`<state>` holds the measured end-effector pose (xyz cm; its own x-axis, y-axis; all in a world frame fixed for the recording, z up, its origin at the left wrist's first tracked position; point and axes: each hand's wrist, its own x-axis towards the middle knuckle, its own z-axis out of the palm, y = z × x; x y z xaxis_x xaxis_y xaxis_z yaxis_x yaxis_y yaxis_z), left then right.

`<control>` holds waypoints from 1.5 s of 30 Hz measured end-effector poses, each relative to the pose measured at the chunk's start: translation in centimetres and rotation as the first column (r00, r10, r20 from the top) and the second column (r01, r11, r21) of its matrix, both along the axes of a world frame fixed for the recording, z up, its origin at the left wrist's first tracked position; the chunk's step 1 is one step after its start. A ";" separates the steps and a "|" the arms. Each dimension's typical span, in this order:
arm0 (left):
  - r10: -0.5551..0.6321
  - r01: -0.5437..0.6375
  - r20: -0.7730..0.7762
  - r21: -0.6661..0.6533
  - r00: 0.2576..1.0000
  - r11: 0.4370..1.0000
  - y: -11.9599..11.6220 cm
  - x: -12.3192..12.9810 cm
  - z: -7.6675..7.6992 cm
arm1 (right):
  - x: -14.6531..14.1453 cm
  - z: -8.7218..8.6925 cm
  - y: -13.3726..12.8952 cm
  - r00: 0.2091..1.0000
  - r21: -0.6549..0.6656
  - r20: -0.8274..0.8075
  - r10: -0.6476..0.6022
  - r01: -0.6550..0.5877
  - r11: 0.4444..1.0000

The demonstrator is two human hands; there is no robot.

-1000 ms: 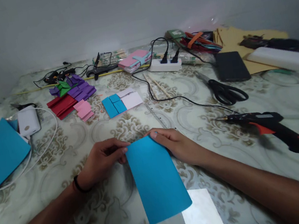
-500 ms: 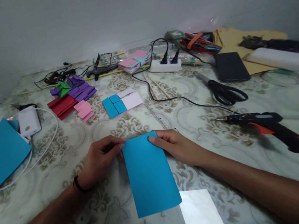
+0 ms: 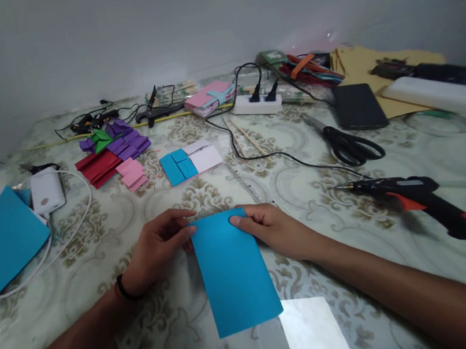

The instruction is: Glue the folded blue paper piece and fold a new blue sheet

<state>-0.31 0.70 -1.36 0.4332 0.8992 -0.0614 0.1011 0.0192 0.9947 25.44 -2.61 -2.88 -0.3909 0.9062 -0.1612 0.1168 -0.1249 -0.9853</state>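
A blue sheet of paper (image 3: 235, 273) hangs between my hands near the front of the table, its long side running toward me. My left hand (image 3: 162, 240) pinches its upper left corner with the thumb on top; the index finger is lifted off the edge. At the upper right corner, my right hand (image 3: 274, 229) grips the sheet, thumb on the face and fingers behind. Beyond the sheet lies a card (image 3: 206, 158) with folded blue pieces on its left half. Small folded pink paper (image 3: 132, 174), red paper (image 3: 98, 168) and purple paper (image 3: 129, 142) rest farther left.
A glue gun (image 3: 419, 190) lies to the right, with black scissors (image 3: 353, 145) and a dark phone-like slab (image 3: 358, 106) behind it. A white power strip (image 3: 257, 104) trails a black cable. At left are more blue sheets (image 3: 3, 249) and a white power bank (image 3: 46, 190).
My left index finger has lifted and straightened away from the sheet's top edge. The right thumb has shifted slightly left, and the paper has turned a little.
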 end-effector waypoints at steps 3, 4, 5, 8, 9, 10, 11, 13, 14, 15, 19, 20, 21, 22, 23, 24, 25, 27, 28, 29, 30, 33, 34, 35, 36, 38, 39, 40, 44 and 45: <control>-0.017 0.017 0.024 -0.019 1.000 1.000 0.0 0.0 0.0 | 0.0 -0.2 0.0 1.000 -0.009 0.000 -0.013 0.013 1.000; -0.023 0.024 0.031 -0.023 0.999 0.999 0.0 0.1 0.0 | 0.0 -0.3 0.0 1.000 -0.014 0.003 -0.017 0.017 1.000; -0.029 0.030 0.035 -0.027 0.999 0.999 0.0 0.1 0.0 | 0.0 -0.4 0.0 1.000 -0.018 0.010 -0.022 0.022 1.000; -0.056 0.057 0.035 -0.042 0.998 0.997 0.0 0.0 -0.1 | 0.0 -0.6 0.0 0.999 -0.024 0.030 -0.035 0.035 0.999; -0.067 0.069 0.032 -0.049 0.997 0.996 0.0 0.0 -0.1 | 0.0 -0.6 0.0 0.999 -0.023 0.034 -0.038 0.038 0.999; -0.077 0.078 0.030 -0.053 0.997 0.996 0.0 0.0 -0.1 | 0.0 -0.6 0.1 0.998 -0.018 0.038 -0.042 0.042 0.999; -0.083 0.084 0.027 -0.057 0.996 0.995 0.0 -0.1 -0.1 | 0.0 -0.6 0.1 0.998 -0.014 0.039 -0.043 0.044 0.999; -0.083 0.084 0.024 -0.057 0.996 0.995 0.0 -0.1 -0.2 | -0.1 -0.4 0.1 0.999 -0.009 0.032 -0.044 0.044 0.999; -0.076 0.078 0.025 -0.053 0.997 0.996 0.0 -0.1 -0.3 | -0.1 -0.3 0.0 0.999 -0.010 0.022 -0.044 0.044 0.999; -0.065 0.067 0.026 -0.047 0.998 0.997 0.0 -0.1 -0.4 | -0.1 -0.1 0.0 0.999 -0.015 0.005 -0.044 0.044 0.999; 0.015 -0.015 0.034 -0.017 0.999 1.000 0.0 0.1 -0.4 | -0.3 0.4 0.0 0.996 -0.054 -0.089 -0.019 0.015 0.998; 0.033 -0.032 0.033 -0.008 0.999 0.999 0.0 0.1 -0.3 | -0.3 0.5 0.0 0.994 -0.065 -0.105 -0.007 0.001 0.998; 0.047 -0.047 0.029 0.001 0.998 0.999 0.0 0.1 -0.3 | -0.3 0.5 0.0 0.994 -0.073 -0.110 0.004 -0.012 0.997; 0.055 -0.055 0.024 0.011 0.998 0.998 0.0 0.2 -0.2 | -0.3 0.5 0.1 0.994 -0.078 -0.110 0.013 -0.022 0.997; 0.060 -0.060 0.019 0.021 0.998 0.998 0.0 0.2 -0.1 | -0.2 0.5 0.1 0.994 -0.079 -0.106 0.021 -0.029 0.996; 0.064 -0.065 0.015 0.028 0.998 0.998 0.1 0.2 -0.1 | -0.2 0.4 0.1 0.995 -0.081 -0.100 0.027 -0.035 0.996; 0.067 -0.067 0.014 0.032 0.998 0.997 0.1 0.3 0.0 | -0.2 0.4 0.1 0.995 -0.080 -0.095 0.029 -0.037 0.996; 0.069 -0.069 0.014 0.034 0.998 0.997 0.1 0.3 0.0 | -0.2 0.3 0.1 0.996 -0.082 -0.082 0.035 -0.041 0.996; 0.069 -0.070 0.014 0.035 0.998 0.997 0.1 0.3 0.0 | -0.1 0.3 0.0 0.997 -0.083 -0.074 0.037 -0.043 0.996; 0.068 -0.068 0.012 0.036 0.998 0.997 0.1 0.3 0.0 | -0.1 0.3 0.0 0.997 -0.087 -0.066 0.036 -0.042 0.995; 0.065 -0.066 0.013 0.037 0.998 0.997 0.1 0.3 0.1 | -0.1 0.3 0.0 0.998 -0.092 -0.059 0.033 -0.038 0.995; 0.048 -0.049 0.020 0.026 0.999 0.998 0.1 0.1 0.1 | -0.1 0.3 -0.1 0.998 -0.100 -0.053 0.018 -0.023 0.995; 0.033 -0.033 0.023 0.017 0.999 0.999 0.0 0.1 0.1 | -0.1 0.2 -0.1 0.998 -0.100 -0.055 0.012 -0.018 0.995; 0.016 -0.016 0.027 0.010 1.000 1.000 0.0 0.0 0.1 | -0.1 0.2 0.0 0.998 -0.098 -0.058 0.008 -0.014 0.995; -0.003 0.003 0.031 0.002 1.000 1.000 0.0 -0.1 0.1 | -0.2 0.2 0.0 0.998 -0.094 -0.061 0.004 -0.010 0.996; -0.038 0.039 0.045 -0.019 0.998 0.999 -0.1 -0.2 0.2 | -0.2 0.2 0.0 0.998 -0.084 -0.070 -0.002 -0.004 0.996; -0.052 0.054 0.058 -0.031 0.997 0.998 -0.1 -0.3 0.2 | -0.2 0.2 0.0 0.997 -0.080 -0.076 -0.006 0.000 0.997; -0.066 0.070 0.072 -0.045 0.995 0.997 -0.2 -0.4 0.3 | -0.2 0.2 0.0 0.997 -0.077 -0.083 -0.009 0.003 0.997; -0.121 0.135 0.114 -0.123 0.986 0.983 -0.3 -0.5 0.6 | -0.1 0.1 0.0 0.994 -0.084 -0.101 -0.028 0.020 0.996; -0.132 0.147 0.113 -0.140 0.985 0.979 -0.3 -0.5 0.6 | 0.0 0.1 0.0 0.994 -0.086 -0.102 -0.032 0.023 0.996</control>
<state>-0.82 0.35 -0.77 0.5643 0.8141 -0.1373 0.0109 0.1589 0.9872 25.39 -2.57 -2.80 -0.3845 0.9017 -0.1977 0.0104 -0.2100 -0.9777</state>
